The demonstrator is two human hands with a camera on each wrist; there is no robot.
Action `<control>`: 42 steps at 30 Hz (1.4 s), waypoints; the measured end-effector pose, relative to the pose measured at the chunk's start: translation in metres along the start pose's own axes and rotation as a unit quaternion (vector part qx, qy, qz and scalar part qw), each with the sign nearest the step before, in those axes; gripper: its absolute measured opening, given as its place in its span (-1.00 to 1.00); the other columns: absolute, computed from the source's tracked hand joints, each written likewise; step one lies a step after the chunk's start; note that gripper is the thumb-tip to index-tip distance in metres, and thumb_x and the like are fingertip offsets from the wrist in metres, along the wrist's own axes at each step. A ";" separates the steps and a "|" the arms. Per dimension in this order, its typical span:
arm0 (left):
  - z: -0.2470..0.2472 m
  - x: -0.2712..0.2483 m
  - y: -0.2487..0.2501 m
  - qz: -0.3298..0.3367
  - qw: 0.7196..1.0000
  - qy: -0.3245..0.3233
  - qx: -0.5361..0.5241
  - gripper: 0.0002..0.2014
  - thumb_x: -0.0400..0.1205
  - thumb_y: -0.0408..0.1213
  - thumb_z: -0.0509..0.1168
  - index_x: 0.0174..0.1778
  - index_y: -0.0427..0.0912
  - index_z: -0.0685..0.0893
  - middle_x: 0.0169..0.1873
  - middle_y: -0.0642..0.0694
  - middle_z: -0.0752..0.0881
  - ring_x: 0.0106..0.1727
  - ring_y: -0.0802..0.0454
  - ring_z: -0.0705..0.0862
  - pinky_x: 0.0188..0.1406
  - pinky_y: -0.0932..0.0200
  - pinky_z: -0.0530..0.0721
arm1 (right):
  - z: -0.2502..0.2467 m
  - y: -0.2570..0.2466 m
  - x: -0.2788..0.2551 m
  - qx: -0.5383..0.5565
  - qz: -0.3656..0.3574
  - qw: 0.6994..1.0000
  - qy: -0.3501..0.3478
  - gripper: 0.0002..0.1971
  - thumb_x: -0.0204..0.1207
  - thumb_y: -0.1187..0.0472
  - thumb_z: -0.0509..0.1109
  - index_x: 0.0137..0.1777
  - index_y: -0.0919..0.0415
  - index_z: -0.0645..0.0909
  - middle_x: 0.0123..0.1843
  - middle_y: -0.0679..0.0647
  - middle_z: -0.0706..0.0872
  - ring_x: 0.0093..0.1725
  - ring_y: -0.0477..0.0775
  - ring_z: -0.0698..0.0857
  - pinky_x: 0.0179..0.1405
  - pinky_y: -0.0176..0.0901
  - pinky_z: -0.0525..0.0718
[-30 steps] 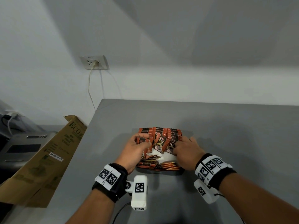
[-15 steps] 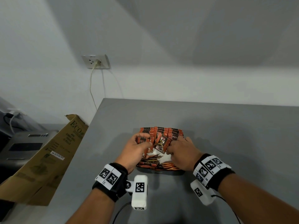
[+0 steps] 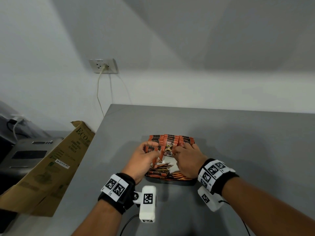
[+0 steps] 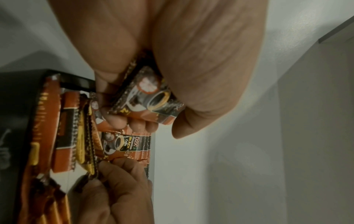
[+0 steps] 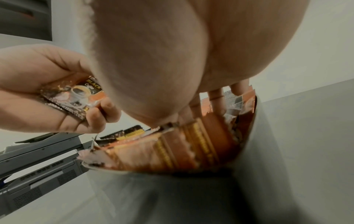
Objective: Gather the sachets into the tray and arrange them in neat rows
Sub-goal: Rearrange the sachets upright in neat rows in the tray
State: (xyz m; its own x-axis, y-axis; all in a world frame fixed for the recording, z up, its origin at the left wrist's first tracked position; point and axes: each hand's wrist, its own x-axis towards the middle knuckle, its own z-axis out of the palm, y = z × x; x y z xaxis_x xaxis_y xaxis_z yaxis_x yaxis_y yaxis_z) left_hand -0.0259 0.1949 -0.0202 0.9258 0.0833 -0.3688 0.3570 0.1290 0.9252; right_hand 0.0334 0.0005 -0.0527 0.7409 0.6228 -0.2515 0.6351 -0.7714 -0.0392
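A dark-rimmed tray [image 3: 170, 163] with a white floor sits on the grey table. Orange coffee sachets [image 3: 170, 139] stand in rows along its far side, and stick sachets [image 3: 162, 171] lie across its near side. My left hand [image 3: 146, 153] hovers over the tray's left part and grips a small stack of sachets [image 4: 151, 98], also seen in the right wrist view as the held stack [image 5: 76, 94]. My right hand [image 3: 185, 156] is over the tray's right part. Its thumb and forefinger pinch the front sachet [image 3: 169, 148] of the middle row, while its other fingers [image 5: 216, 97] rest on the right-hand row.
The table's left edge runs close to the tray, with a cardboard box [image 3: 51, 167] leaning beside it and a printer [image 3: 25, 150] behind that. A wall socket [image 3: 104, 66] with a cable hangs above. Bare table surface [image 3: 247, 147] stretches to the right.
My right hand shifted left toward the middle row, and the front sachet there went from tilted to upright. My left hand kept its stack, nearly in place.
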 end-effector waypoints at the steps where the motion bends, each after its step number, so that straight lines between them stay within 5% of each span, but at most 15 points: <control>1: 0.000 0.000 0.000 -0.001 1.000 -0.001 -0.004 -0.70 0.63 -0.52 0.34 0.23 -0.17 0.60 -0.19 -0.30 0.73 -0.21 -0.20 0.57 -0.29 -0.01 0.59 | 0.000 0.000 0.000 -0.002 0.001 1.000 -0.003 -0.59 0.66 0.05 0.20 0.47 0.00 0.60 0.47 -0.08 0.47 0.41 0.14 0.36 0.40 0.12 0.32; 8: -0.001 0.002 0.000 -0.008 1.000 -0.003 -0.007 -0.70 0.63 -0.52 0.34 0.25 -0.19 0.59 -0.14 -0.34 0.69 -0.22 -0.18 0.58 -0.34 0.05 0.62 | -0.003 0.005 -0.010 0.000 0.009 1.000 -0.015 -0.63 0.70 0.00 0.14 0.32 0.05 0.68 0.31 0.01 0.57 0.31 0.12 0.47 0.36 0.09 0.38; 14: 0.002 0.004 -0.002 -0.006 1.000 -0.008 0.003 -0.70 0.62 -0.52 0.35 0.25 -0.18 0.61 -0.14 -0.27 0.72 -0.29 -0.07 0.64 -0.31 0.03 0.64 | -0.008 0.014 -0.016 -0.043 0.023 0.998 -0.043 -0.61 0.73 -0.05 0.07 0.12 0.06 0.71 0.14 0.01 0.62 0.13 0.07 0.50 0.12 0.07 0.34; 32: 0.004 0.000 0.002 -0.007 1.000 0.006 -0.001 -0.70 0.63 -0.55 0.32 0.24 -0.20 0.62 -0.21 -0.20 0.76 -0.26 -0.15 0.62 -0.29 0.00 0.62 | -0.002 0.018 -0.018 0.005 0.038 0.999 -0.001 -0.57 0.73 -0.11 0.06 0.10 0.06 0.73 0.11 -0.01 0.58 0.17 0.06 0.48 0.18 0.04 0.38; 36: 0.006 0.001 0.005 -0.021 0.999 0.011 -0.022 -0.63 0.57 -0.62 0.17 0.22 -0.22 0.62 -0.30 -0.23 0.74 -0.26 -0.19 0.66 -0.04 -0.17 0.58 | -0.009 0.014 -0.014 0.074 0.028 0.995 0.058 -0.73 0.68 0.00 0.20 -0.02 0.01 0.72 -0.05 -0.09 0.64 0.06 0.00 0.53 0.31 0.08 0.51; 38: 0.006 0.001 0.005 -0.024 1.000 0.012 -0.015 -0.61 0.55 -0.63 0.16 0.23 -0.22 0.62 -0.31 -0.25 0.73 -0.23 -0.21 0.66 0.01 -0.23 0.55 | -0.009 0.010 -0.008 0.107 0.008 0.994 0.033 -0.71 0.70 -0.04 0.20 0.04 -0.03 0.77 -0.05 -0.12 0.76 0.06 -0.02 0.63 0.39 0.12 0.52; 42: 0.007 -0.002 0.008 -0.018 1.000 0.015 -0.020 -0.57 0.52 -0.72 0.15 0.27 -0.33 0.58 -0.35 -0.25 0.71 -0.34 -0.15 0.64 -0.22 -0.11 0.59 | -0.002 0.002 0.001 0.094 -0.015 0.994 -0.054 -0.53 0.73 -0.19 0.03 0.10 -0.03 0.76 0.12 -0.05 0.75 0.24 0.04 0.56 0.41 0.20 0.40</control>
State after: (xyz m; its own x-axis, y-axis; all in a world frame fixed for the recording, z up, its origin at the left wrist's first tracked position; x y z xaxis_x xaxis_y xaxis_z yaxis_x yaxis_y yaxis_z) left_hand -0.0238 0.1891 -0.0113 0.9085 0.1067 -0.4040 0.3832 0.1725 0.9074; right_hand 0.0357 0.0002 -0.0508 0.6884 0.6353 -0.3502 0.5967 -0.7704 -0.2246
